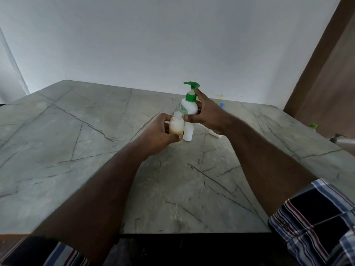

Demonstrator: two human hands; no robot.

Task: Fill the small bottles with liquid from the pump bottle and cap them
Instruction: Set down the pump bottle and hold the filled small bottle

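Uncapped small bottle (176,125) in left hand (161,131), beside pump bottle (189,114).

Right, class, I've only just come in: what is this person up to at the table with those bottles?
A person is filling a small bottle from a white pump bottle standing on a grey marble-patterned table. The left hand grips the small bottle, uncapped and already holding pale liquid, beside the pump bottle. The right hand is around the pump bottle, one finger by its green pump head. No cap is on yet.

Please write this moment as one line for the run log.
left hand: holds small bottle, uncapped, partly filled | right hand: on pump bottle, upright on table
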